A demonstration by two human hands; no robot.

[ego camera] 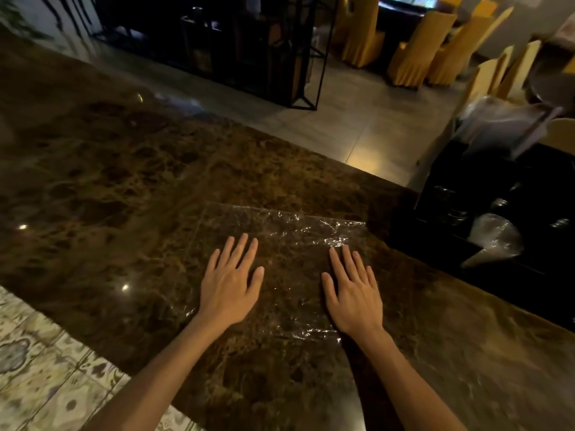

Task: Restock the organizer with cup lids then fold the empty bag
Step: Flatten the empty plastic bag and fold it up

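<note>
Both forearms enter from the near edge and extend forward over the table (109, 169), a dark brown marbled surface. The left hand (228, 286) lies palm down, grip spread, fingers extended and slightly fanned, pinching nothing. The right hand (353, 295) lies palm down in the same pose, grip spread, fingers pointing forward, thumb set toward the left hand. Both palms rest flat on the empty bag (280, 244), a clear plastic sheet lying flat on the table. The bag extends beneath both hands, continues forward past the fingertips, and shows creases and glare along its far edge.

To the right of the right hand and farther away stands the organizer (485, 194), a black compartmented unit at the table's right end. Clear plastic (494, 234) lies in it; the contents of its compartments cannot be made out. Beyond the table's far edge are a tiled floor (351, 119) and yellow-covered chairs (417, 51).
</note>
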